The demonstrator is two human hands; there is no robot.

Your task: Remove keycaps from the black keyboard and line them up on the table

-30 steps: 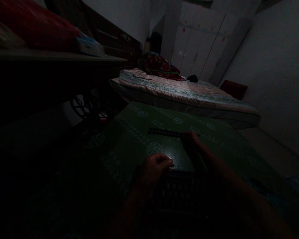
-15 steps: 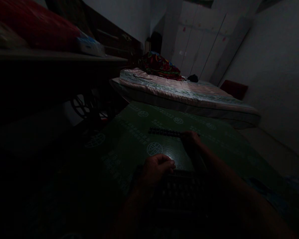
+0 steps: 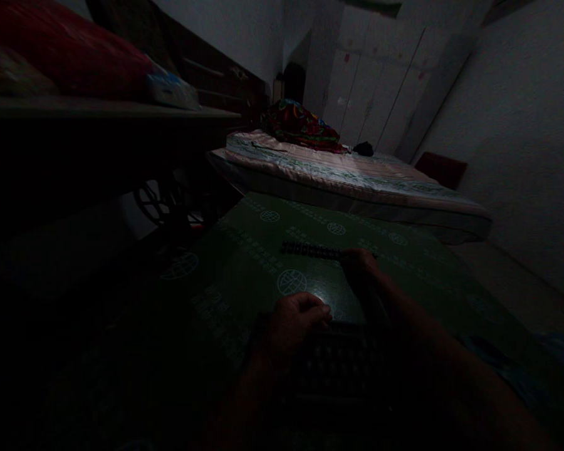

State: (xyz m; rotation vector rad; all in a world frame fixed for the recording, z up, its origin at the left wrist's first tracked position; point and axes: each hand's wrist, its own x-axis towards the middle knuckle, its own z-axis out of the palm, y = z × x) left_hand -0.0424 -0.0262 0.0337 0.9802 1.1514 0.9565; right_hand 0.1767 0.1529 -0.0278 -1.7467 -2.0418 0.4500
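Left hand [image 3: 294,319] pinched together, right hand [image 3: 361,264] unclear; green surface [image 3: 258,275], mattress [image 3: 357,172] beyond, dim walls [image 3: 521,106].

Very dim; glare spot on green board [image 3: 331,289]; lower left near black.

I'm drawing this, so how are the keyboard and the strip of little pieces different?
The keyboard has several rows of keys; the strip is long and thin. The keyboard is closer, near the left hand; the strip is farther away, by the right hand. Both look dark.
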